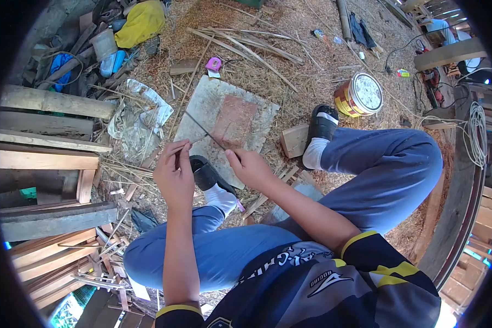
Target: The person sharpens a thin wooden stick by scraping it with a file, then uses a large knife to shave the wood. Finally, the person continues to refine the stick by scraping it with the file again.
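Observation:
Above a pale flat slab [194, 117] with a reddish square plate [234, 121] on it, both my hands are raised. My right hand [249, 167] is closed on the lower end of a thin dark rod [202, 129], which slants up and to the left. Pinched between the thumb and fingers of my left hand [175, 169] is a thin light stick [198, 137]. Its tip meets or crosses the dark rod over the slab; whether they touch is unclear.
A pink tape measure [214, 64] lies at the slab's top edge. Thin wood strips [257, 46] lie beyond it. A paint bucket [367, 93] and a wood block [294, 141] stand right, near my foot. Stacked planks [46, 158] are at left. Part of another person [441, 30] shows far right.

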Tool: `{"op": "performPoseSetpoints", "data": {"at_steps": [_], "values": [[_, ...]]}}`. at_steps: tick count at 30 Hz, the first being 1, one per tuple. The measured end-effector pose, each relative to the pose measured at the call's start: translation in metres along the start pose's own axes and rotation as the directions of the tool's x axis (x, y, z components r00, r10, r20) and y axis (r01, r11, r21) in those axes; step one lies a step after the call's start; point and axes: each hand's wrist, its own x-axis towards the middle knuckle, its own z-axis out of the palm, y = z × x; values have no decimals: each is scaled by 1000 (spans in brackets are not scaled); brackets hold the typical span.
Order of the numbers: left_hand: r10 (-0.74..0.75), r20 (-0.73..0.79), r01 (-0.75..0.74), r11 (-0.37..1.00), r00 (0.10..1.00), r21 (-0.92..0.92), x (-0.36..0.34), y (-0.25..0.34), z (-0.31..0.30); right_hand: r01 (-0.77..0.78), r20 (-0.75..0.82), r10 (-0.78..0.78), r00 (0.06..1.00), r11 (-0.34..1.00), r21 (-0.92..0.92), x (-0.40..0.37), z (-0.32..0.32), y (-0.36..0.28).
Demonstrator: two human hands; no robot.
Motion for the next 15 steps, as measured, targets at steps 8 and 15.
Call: {"op": "performPoseSetpoints", "data": {"at_steps": [8,15], "values": [[-23,9,24,999,1000,-24,-3,6,2,-44,-21,42,999,995,-93,10,8,26],[84,20,-85,991,996,101,-1,0,0,-36,-28,32,999,988,-148,10,8,32]]}}
